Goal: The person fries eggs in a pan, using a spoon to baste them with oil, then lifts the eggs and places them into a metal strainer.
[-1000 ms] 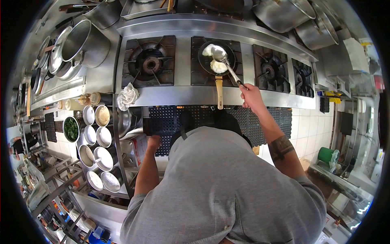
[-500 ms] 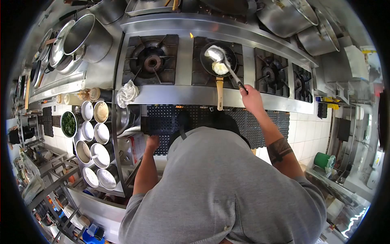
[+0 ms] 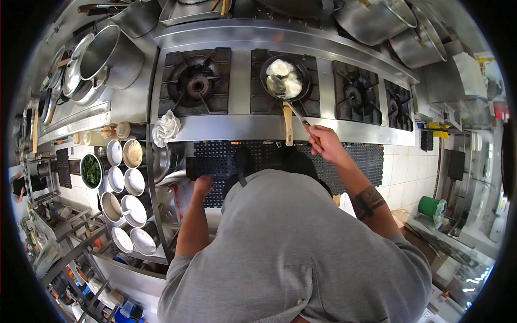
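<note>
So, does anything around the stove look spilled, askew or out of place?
Nothing looks spilled. Two small things: a crumpled white cloth lies on the steel ledge before the left burner, and the pan handle juts over that ledge's front edge, beside the right hand holding the ladle.

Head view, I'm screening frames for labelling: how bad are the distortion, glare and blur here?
Head view: heavy fisheye, the stove ledge bows and a black ring frames the image. Head view: bright, even light, with sheen on the steel pots at top right. Head view: the pan, the ladle and the right hand gripping it read clearly; things near the rim are squeezed small.
</note>
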Demonstrator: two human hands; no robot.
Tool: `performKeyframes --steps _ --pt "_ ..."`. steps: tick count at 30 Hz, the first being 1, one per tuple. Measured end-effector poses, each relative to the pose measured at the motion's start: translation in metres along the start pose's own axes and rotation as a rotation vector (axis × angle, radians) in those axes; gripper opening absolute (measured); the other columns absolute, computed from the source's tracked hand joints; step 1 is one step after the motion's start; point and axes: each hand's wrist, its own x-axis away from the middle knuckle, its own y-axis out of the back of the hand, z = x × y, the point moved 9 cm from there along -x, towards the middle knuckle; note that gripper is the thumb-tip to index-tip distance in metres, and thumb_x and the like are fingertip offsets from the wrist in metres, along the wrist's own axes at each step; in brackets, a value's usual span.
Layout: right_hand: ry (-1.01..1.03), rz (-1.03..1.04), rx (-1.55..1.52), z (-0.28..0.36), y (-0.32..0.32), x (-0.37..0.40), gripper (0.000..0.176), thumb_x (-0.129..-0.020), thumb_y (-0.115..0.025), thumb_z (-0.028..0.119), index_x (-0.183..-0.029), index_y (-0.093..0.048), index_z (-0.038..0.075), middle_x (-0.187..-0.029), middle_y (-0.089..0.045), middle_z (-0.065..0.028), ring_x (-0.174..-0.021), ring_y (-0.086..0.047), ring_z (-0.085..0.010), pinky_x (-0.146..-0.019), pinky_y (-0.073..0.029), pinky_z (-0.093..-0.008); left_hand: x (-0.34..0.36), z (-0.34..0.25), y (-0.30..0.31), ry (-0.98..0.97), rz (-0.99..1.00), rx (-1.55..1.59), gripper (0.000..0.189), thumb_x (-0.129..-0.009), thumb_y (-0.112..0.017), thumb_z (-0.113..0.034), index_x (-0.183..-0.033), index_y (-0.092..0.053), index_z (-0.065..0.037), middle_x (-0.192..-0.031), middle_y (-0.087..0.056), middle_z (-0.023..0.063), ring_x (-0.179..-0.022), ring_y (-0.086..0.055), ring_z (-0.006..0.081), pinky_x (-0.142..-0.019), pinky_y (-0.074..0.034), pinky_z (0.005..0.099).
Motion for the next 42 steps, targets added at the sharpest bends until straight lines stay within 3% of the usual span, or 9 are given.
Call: performKeyframes --steps 4,7,8,9,11,19,24,40,42 --pt "0.026 -0.025 -0.027 0.018 0.006 0.006 0.027 -0.103 -0.058 0.03 -0.102 -0.065 0.003 -0.067 -0.052 0.0012 -0.041 -0.039 -0.0066 -0.044 -0.047 -0.0294 -0.005 -0.103 -0.042 -0.533 0.063 -0.692 0.014 -0.073 -0.073 -0.014 -0.084 -0.071 -0.004 -0.085 -0.072 0.0177 -0.082 -0.072 0.0374 -0.073 -0.058 0.0469" --pt "0.074 -0.19 0.303 0.043 0.017 -0.007 0.029 -0.102 -0.058 0.03 -0.102 -0.065 0.002 -0.068 -0.06 -0.0066 -0.044 -0.051 -0.0202 -0.05 -0.051 -0.0362 -0.033 -0.153 -0.086 -0.48 0.153 -0.607 0.022 -0.075 -0.076 -0.017 -0.093 -0.073 -0.003 -0.089 -0.074 0.0164 -0.084 -0.073 0.0343 -0.074 -0.058 0.045" --pt "0.078 -0.186 0.334 0.048 0.016 -0.013 0.029 -0.102 -0.058 0.03 -0.102 -0.065 0.002 -0.068 -0.06 -0.0066 -0.044 -0.051 -0.0202 -0.05 -0.051 -0.0362 -0.028 -0.178 -0.082 -0.189 0.158 -0.218 0.03 -0.077 -0.078 -0.02 -0.101 -0.073 -0.003 -0.096 -0.074 0.0157 -0.089 -0.073 0.0322 -0.077 -0.058 0.0433" --pt "0.295 -0.329 0.691 0.073 0.019 -0.012 0.029 -0.102 -0.059 0.029 -0.103 -0.065 0.001 -0.072 -0.064 -0.0136 -0.053 -0.058 -0.0304 -0.056 -0.053 -0.0424 -0.024 -0.19 -0.088 0.1 0.17 0.174 0.038 -0.078 -0.08 -0.024 -0.109 -0.073 -0.002 -0.103 -0.075 0.0151 -0.094 -0.073 0.0301 -0.08 -0.058 0.0416" --pt "0.437 -0.492 1.172 0.109 0.0 0.002 0.028 -0.099 -0.058 0.026 -0.11 -0.063 0.0 -0.089 -0.069 -0.0288 -0.084 -0.066 -0.0508 -0.074 -0.053 -0.057 -0.052 -0.219 -0.116 0.01 0.111 0.166 0.046 -0.079 -0.082 -0.025 -0.116 -0.07 -0.001 -0.108 -0.074 0.0149 -0.098 -0.072 0.0282 -0.084 -0.056 0.0398" --pt "0.517 -0.562 1.402 0.13 0.024 0.006 0.03 -0.099 -0.057 0.023 -0.122 -0.06 0.003 -0.093 -0.071 -0.027 -0.085 -0.068 -0.0488 -0.075 -0.053 -0.0582 -0.089 -0.287 -0.182 -0.172 0.094 0.639 0.06 -0.076 -0.086 -0.022 -0.129 -0.065 -0.003 -0.122 -0.071 0.0147 -0.113 -0.066 0.0289 -0.099 -0.049 0.0367" --pt "0.499 -0.561 1.355 0.133 0.044 0.006 0.032 -0.099 -0.058 0.022 -0.124 -0.06 0.002 -0.099 -0.07 -0.028 -0.091 -0.067 -0.0475 -0.079 -0.053 -0.0555 -0.091 -0.276 -0.182 -0.106 -0.132 0.298 0.058 -0.081 -0.08 -0.034 -0.131 -0.064 -0.008 -0.127 -0.069 0.0155 -0.119 -0.063 0.0338 -0.098 -0.05 0.0404" --pt "0.544 -0.599 1.591 0.14 0.036 -0.003 0.033 -0.097 -0.059 0.022 -0.123 -0.061 0.003 -0.09 -0.071 -0.0229 -0.082 -0.071 -0.0433 -0.072 -0.057 -0.052 -0.08 -0.286 -0.172 -0.203 -0.164 0.173 0.048 -0.081 -0.077 -0.037 -0.113 -0.071 -0.003 -0.112 -0.072 0.0205 -0.105 -0.069 0.0344 -0.088 -0.055 0.043" --pt "0.468 -0.578 1.638 0.142 0.039 -0.011 0.035 -0.098 -0.058 0.025 -0.125 -0.062 0.004 -0.092 -0.072 -0.0234 -0.08 -0.071 -0.0436 -0.074 -0.057 -0.053 -0.057 -0.285 -0.187 0.109 0.245 0.07 0.038 -0.083 -0.076 -0.03 -0.104 -0.072 0.001 -0.1 -0.074 0.0197 -0.092 -0.074 0.0276 -0.078 -0.058 0.0409"
